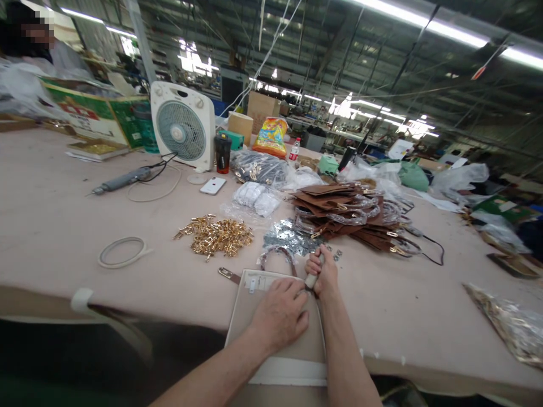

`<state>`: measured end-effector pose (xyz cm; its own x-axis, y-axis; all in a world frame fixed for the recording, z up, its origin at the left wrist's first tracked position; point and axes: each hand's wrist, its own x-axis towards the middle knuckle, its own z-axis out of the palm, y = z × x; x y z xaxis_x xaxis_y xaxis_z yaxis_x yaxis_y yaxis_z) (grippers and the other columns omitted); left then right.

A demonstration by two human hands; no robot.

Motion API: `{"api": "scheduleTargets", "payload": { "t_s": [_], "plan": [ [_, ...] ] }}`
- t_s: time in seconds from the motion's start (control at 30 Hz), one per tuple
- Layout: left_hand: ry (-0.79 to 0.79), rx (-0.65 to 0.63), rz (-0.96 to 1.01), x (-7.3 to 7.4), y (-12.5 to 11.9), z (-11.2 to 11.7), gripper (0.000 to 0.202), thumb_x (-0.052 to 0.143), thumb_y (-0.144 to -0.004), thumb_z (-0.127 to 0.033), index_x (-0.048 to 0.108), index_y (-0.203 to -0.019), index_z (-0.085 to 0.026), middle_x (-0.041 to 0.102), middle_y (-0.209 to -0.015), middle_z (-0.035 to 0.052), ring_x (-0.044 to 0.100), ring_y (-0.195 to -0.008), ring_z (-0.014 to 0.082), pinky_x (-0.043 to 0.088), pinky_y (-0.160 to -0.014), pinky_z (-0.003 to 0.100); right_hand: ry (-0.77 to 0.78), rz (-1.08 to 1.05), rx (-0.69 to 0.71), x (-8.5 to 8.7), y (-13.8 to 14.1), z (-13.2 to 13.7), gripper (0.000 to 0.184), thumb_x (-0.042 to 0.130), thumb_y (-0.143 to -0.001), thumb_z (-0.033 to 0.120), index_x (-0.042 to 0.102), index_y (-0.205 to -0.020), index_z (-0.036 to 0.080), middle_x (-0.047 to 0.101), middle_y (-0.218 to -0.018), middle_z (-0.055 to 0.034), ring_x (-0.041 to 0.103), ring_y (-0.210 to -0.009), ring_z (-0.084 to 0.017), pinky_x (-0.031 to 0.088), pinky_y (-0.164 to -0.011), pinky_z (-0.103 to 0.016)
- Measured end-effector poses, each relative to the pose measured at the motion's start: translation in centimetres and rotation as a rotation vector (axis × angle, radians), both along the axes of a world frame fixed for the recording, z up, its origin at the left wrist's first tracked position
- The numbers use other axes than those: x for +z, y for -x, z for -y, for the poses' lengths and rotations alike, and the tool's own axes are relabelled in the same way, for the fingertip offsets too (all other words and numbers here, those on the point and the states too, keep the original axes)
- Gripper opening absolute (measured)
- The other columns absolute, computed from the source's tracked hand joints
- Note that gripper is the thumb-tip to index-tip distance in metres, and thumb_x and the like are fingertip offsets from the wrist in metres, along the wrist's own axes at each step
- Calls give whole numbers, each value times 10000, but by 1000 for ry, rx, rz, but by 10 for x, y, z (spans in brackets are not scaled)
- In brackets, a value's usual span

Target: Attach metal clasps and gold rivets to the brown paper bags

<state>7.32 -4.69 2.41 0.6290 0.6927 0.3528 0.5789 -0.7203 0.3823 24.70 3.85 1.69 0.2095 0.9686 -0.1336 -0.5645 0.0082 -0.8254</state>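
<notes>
A beige bag panel (pixel 292 362) lies at the table's front edge, with a wrapped brown handle (pixel 278 251) looping out beyond its far edge. A brown strap with a gold buckle (pixel 227 273) sticks out at its left corner. My left hand (pixel 282 314) rests on the panel, fingers spread and lightly bent, pressing near the far right corner. Wrapped around a pale-handled tool (pixel 313 277), my right hand (pixel 326 272) tilts it down to that corner; the tip is hidden. Close by are grey metal plates (pixel 288 236) and a pile of gold fittings (pixel 220 236).
Brown bag pieces (pixel 348 212) with wrapped handles are stacked to the right. A tape roll (pixel 122 252), a corded electric screwdriver (pixel 123 181), a phone (pixel 212 185) and a fan (pixel 182 127) are on the left. A plastic bag (pixel 509 322) lies far right. Another person stands back left.
</notes>
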Motion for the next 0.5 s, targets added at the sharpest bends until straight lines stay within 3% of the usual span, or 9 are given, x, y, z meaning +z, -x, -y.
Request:
{"api": "scheduleTargets", "payload": {
  "t_s": [0.2,0.5],
  "plan": [
    [-3,7,1,0,1,1,224,646,-954,-341,633,-1142,-220,625,-1309,85,527,-1267,297,427,-1105,469,-89,54,-55,1,6,12,441,750,-835,551,461,-757,226,331,-537,129,207,-374,-35,205,-339,-140],
    [29,1,19,-1,1,1,219,618,-962,-342,611,-1127,-200,650,-1232,94,550,-1222,295,437,-1100,468,-337,365,-72,-1,18,42,384,606,-967,496,505,-711,229,389,-531,79,300,-388,-73,228,-394,-206]
  ]
}}
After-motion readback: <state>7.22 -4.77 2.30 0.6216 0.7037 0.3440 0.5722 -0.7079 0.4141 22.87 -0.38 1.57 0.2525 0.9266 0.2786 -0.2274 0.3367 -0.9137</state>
